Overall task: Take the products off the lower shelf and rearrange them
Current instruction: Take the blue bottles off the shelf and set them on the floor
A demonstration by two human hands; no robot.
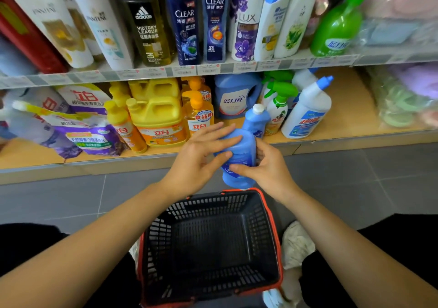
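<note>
Between shelf and basket, we find the blue bottle point(240, 146) held in both hands, clear of the lower shelf point(343, 127) and directly above the far rim of the basket point(270, 215). Our right hand point(265, 168) is clamped on its lower body, fingers wrapped round the far side. Our left hand point(201, 156) lies against the near side with fingers spread flat, steadying rather than gripping. The bottle tilts, white cap point(258, 108) pointing up and away toward the shelf.

We judge it a full plastic bottle: moderately heavy, walls stiff but liable to give under a hard squeeze, surface smooth and likely slippery. The waist below the shoulder looks the safest place to hold; the cap is too small to carry it by. It should survive a short drop, though the cap might leak.

The basket holds nothing visible. Yellow jugs point(156, 115), pouches point(87, 127) and spray bottles point(277, 108) remain on the shelf.
</note>
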